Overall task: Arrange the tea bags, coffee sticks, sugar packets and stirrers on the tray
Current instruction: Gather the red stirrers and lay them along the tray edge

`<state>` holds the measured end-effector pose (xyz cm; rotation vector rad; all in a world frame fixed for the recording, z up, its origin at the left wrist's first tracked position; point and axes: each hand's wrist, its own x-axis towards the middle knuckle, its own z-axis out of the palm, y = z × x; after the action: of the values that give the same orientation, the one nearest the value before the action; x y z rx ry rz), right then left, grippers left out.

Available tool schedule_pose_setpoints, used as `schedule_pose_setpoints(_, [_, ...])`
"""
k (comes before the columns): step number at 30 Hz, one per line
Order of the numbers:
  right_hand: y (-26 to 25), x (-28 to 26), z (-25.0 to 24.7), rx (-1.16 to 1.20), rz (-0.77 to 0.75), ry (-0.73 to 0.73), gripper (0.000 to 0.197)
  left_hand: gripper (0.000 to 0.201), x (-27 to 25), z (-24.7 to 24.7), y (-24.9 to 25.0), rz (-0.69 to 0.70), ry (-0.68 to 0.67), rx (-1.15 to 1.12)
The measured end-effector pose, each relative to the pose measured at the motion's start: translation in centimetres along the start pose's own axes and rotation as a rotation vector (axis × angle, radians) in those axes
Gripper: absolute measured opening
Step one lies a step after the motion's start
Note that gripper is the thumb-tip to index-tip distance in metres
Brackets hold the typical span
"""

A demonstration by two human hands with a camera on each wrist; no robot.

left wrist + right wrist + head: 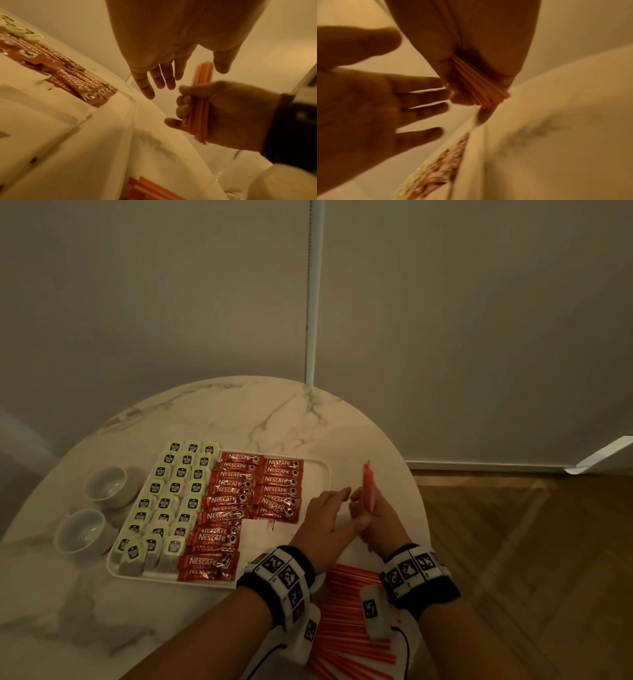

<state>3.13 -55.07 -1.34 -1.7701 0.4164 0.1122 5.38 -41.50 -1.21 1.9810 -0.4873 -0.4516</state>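
Note:
A white tray (323,474) on the round marble table holds rows of pale green tea bags (174,487) at its left and red coffee sticks (239,501) in its middle. My right hand (371,517) grips a bundle of orange-red stirrers (368,486) upright, just right of the tray's right rim. The same stirrers (202,86) stick out above and below the fist in the left wrist view, and the stirrers (479,88) fan out below the fist in the right wrist view. My left hand (325,518) hovers over the tray's right part with straight fingers, holding nothing.
Two white cups (102,484) (82,532) stand left of the tray. A heap of loose stirrers (346,621) lies at the table's near edge under my wrists. Bare marble (260,412) spreads behind the tray. Wooden floor (513,559) lies to the right.

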Motion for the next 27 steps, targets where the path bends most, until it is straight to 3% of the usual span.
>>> schedule_pose_setpoints(2, [-1.7, -0.3, 1.3, -0.198, 0.043, -0.099, 0.025, 0.051, 0.5, -0.6, 0.5, -0.072, 0.005, -0.130])
schedule_pose_setpoints(4, [-2.9, -0.4, 3.0, -0.331, 0.105, -0.150, 0.016, 0.043, 1.0, -1.2, 0.3, -0.232, 0.014, -0.292])
schedule_pose_setpoints(7, [-3.7, -0.5, 5.4, -0.419, 0.084, -0.189, 0.021, 0.030, 1.9, -2.8, -0.6, -0.469, 0.037, -0.584])
schedule_pose_setpoints(10, [-4.1, -1.0, 6.4, -0.141, 0.143, -0.242, 0.029, 0.022, 2.2, -4.8, -0.7, -0.514, 0.084, -0.826])
schedule_pose_setpoints(13, [-3.7, -1.6, 7.3, 0.237, 0.291, -0.184, 0.032, 0.022, 2.5, -6.1, -0.6, -0.437, 0.159, -0.907])
schedule_pose_setpoints(16, [-2.7, -1.4, 8.1, 0.742, 0.428, -0.048, 0.046, 0.018, 2.4, -6.7, -0.3, -0.285, 0.189, -0.793])
schedule_pose_setpoints(19, [-2.7, -1.3, 8.2, 0.996, 0.367, -0.056, 0.060, 0.020, 1.6, -6.3, -0.3, -0.211, 0.109, -0.610])
schedule_pose_setpoints(24, [-2.4, -1.0, 8.0, 0.872, 0.239, -0.185, 0.043, 0.016, 1.4, -6.7, -1.0, -0.301, 0.017, -0.651])
schedule_pose_setpoints(27, [-2.5, -1.0, 7.7, 0.372, 0.217, -0.199, 0.058, 0.014, 1.7, -7.4, -1.2, -0.307, -0.050, -0.565])
